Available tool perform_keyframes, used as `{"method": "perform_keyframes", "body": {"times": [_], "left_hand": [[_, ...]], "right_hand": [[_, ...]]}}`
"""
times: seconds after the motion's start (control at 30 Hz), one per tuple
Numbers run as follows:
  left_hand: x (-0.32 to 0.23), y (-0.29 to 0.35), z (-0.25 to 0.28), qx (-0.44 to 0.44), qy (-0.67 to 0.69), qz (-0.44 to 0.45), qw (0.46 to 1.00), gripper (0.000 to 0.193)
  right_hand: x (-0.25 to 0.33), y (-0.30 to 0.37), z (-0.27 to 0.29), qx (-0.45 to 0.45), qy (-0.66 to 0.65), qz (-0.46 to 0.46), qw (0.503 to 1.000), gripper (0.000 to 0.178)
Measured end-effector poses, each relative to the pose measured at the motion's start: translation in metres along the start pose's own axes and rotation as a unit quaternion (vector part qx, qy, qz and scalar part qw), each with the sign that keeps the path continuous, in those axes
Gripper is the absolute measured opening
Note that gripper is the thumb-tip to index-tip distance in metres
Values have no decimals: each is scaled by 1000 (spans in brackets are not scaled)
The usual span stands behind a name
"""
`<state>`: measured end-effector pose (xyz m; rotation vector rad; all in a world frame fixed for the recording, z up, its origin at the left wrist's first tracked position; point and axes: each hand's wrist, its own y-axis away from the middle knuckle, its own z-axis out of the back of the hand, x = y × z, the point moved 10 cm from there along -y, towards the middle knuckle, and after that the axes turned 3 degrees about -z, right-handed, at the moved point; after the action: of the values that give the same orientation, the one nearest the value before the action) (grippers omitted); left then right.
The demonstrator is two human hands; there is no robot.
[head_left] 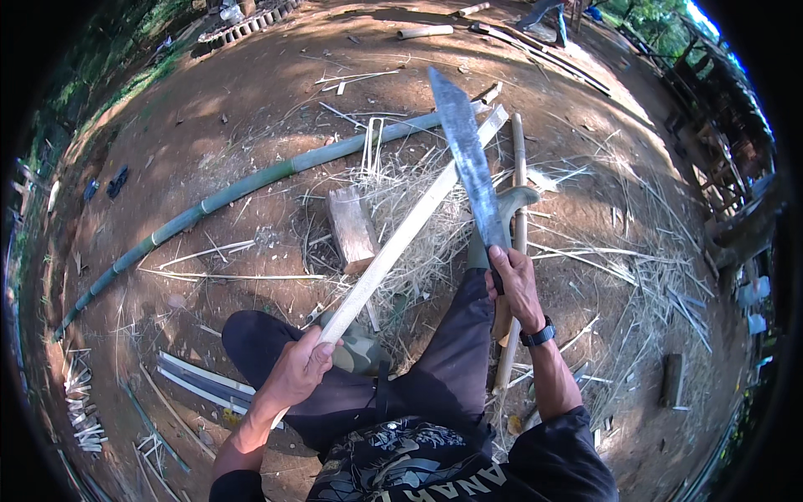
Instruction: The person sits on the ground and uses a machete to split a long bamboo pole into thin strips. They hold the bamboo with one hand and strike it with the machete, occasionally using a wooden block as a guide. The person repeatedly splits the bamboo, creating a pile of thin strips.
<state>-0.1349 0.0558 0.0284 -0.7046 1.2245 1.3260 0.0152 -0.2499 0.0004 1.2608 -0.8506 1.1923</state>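
Observation:
My left hand is closed around the lower part of a long pale split-bamboo strip. The strip slants up and away to the right, over a heap of shavings. My right hand grips the dark handle of a machete, its broad grey blade pointing up and slightly left. The blade passes in front of the strip near its far end; whether they touch I cannot tell. A short wooden block lies left of the strip among the shavings.
A long green bamboo pole curves across the ground on the left. A thinner pole lies beside my right leg. Split slats rest at lower left, and a wood piece at right. Another person's legs show far off.

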Motion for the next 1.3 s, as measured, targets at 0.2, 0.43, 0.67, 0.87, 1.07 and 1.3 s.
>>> {"method": "perform_keyframes", "body": {"times": [0.2, 0.43, 0.67, 0.87, 1.07, 1.3], "left_hand": [[4, 0, 4, -1, 5, 14, 1000, 42], [2, -4, 1, 7, 2, 9, 1000, 40], [-1, -8, 0, 11, -7, -4, 1000, 39], [1, -10, -4, 17, 20, 2, 1000, 42], [-2, -16, -3, 10, 11, -10, 1000, 40], [-15, -12, -1, -42, -87, -65, 993, 38]], "right_hand": [[-6, 11, -21, 50, 26, -2, 998, 48], [-9, 21, -33, 92, 71, 11, 993, 48], [-12, 32, -41, 88, 89, -13, 992, 47], [-15, 27, -37, 72, 30, -23, 997, 47], [-12, 52, -68, 156, 160, 42, 974, 50], [-1, 22, -26, 26, 3, -7, 1000, 46]]}}
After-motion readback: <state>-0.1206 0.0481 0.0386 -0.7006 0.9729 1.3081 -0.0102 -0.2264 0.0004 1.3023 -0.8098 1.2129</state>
